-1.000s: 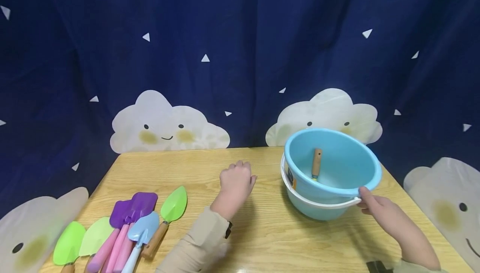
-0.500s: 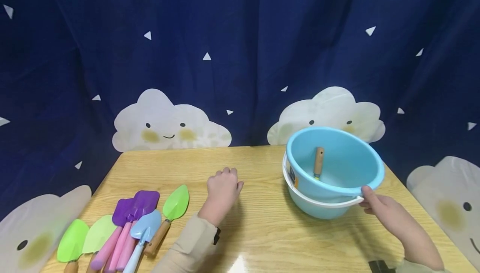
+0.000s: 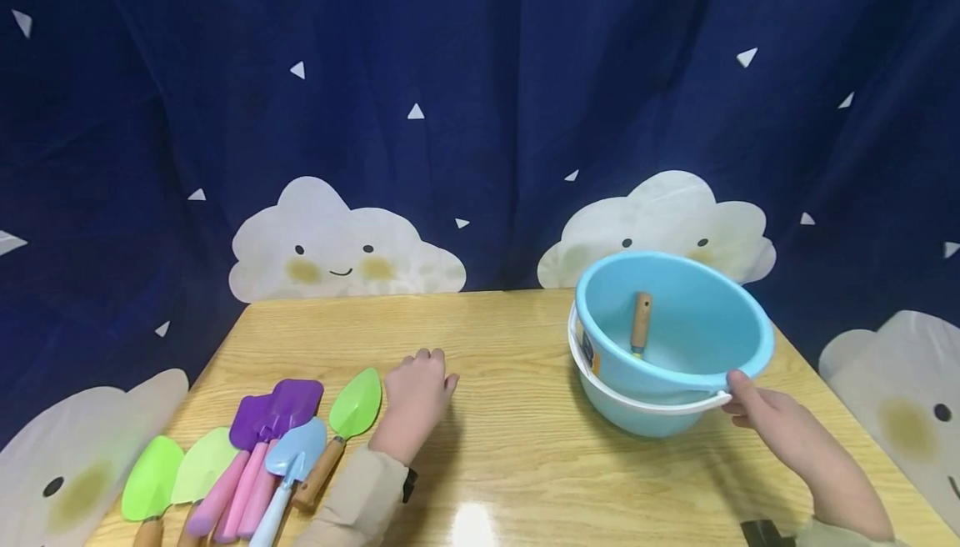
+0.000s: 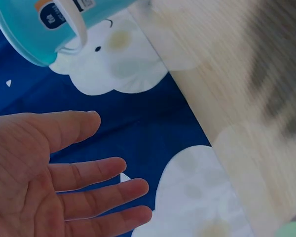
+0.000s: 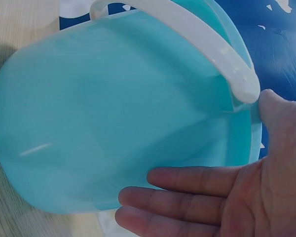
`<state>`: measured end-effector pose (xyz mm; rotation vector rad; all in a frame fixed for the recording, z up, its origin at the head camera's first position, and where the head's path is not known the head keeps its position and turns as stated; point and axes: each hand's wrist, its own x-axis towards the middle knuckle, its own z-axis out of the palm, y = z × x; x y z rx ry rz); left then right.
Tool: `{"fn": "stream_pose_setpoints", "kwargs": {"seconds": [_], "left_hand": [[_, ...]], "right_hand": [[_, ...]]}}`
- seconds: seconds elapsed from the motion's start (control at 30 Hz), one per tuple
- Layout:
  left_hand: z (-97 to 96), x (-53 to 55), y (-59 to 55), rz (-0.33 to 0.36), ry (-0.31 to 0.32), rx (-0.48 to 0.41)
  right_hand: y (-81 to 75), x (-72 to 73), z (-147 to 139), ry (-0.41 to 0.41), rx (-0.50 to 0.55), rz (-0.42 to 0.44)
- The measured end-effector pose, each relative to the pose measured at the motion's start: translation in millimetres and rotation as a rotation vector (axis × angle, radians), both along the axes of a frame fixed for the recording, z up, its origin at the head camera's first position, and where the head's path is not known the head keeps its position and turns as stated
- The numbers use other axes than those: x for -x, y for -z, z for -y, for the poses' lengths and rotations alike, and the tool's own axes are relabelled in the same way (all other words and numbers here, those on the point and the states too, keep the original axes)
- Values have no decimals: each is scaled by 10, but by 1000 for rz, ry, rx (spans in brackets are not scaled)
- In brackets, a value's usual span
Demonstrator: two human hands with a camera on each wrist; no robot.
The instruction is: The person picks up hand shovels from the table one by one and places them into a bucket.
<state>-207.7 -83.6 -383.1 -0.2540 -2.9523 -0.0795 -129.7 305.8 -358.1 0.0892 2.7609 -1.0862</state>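
Note:
A light-blue bucket (image 3: pixel 645 405) with a lowered white handle (image 3: pixel 637 401) stands at the right of the wooden table. My right hand (image 3: pixel 787 439) holds its rim, thumb on the edge and the other fingers against the outer wall. A brown wooden tool handle (image 3: pixel 641 323) sticks up inside; its lower end is hidden. My left hand (image 3: pixel 416 397) hovers over the table, holding nothing; in the left wrist view its fingers (image 4: pixel 103 192) are spread and relaxed. Nearest to it lies a green trowel (image 3: pixel 356 403) with a wooden handle.
Left of the green trowel lie a light-blue trowel (image 3: pixel 297 449), purple shovels (image 3: pixel 295 407) with pink handles, a pale-green shovel (image 3: pixel 204 464) and another green trowel (image 3: pixel 153 477). A dark blue curtain (image 3: pixel 480 72) with clouds hangs behind the table.
My left hand has moved left and nearer, from mid-table toward the green trowel. My right hand stays on the bucket's rim. The head view has shifted slightly.

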Motion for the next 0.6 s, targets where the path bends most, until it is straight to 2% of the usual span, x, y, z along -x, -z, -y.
{"fn": "stream_pose_setpoints", "kwargs": {"seconds": [0.2,0.5,0.6], "left_hand": [[134,-25,61,-7,-6,-2],[322,-80,94,80,-61,-11],[397,-105,125,84,-77,-15]], "right_hand": [[-11,8,-7,2,3,10],[-5,4,-1,0,-1,4],[-4,5,3,-1,-1,6]]}}
